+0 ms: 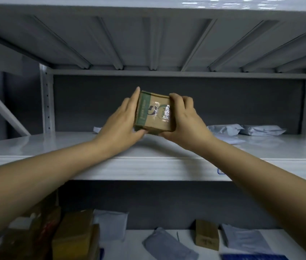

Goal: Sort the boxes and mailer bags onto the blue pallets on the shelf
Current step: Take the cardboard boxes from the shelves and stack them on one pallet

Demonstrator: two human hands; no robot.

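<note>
1. Cardboard box [154,113] is held up between the two grips, over the white middle shelf [64,147] and in front of its dark back wall, slightly tilted.
2. At 9 o'clock of the box the left grip [122,122] is set. Its fingers are laid straight up the box's left side and its thumb is tucked under the lower left corner, so the box is pinched.
3. At 3 o'clock the right grip [188,121] is set. Its fingers are curled over the top right corner and its thumb is placed beneath the lower edge.
4. A green band [143,109] is seen along the left of the facing side, and glossy clear tape [164,112] across the middle.
5. Whether the box touches the shelf cannot be told.
6. At 3 o'clock from the box, white mailer bags [261,130] are laid at the back of the same shelf, well apart from the right grip.
7. On the lower shelf [139,241], stacked brown boxes [73,235] are seen at 7 o'clock and a small brown box [207,234] at 5 o'clock. A grey mailer bag [167,244] is laid between them, and a blue pallet [253,257] edge is seen at the bottom.
</note>
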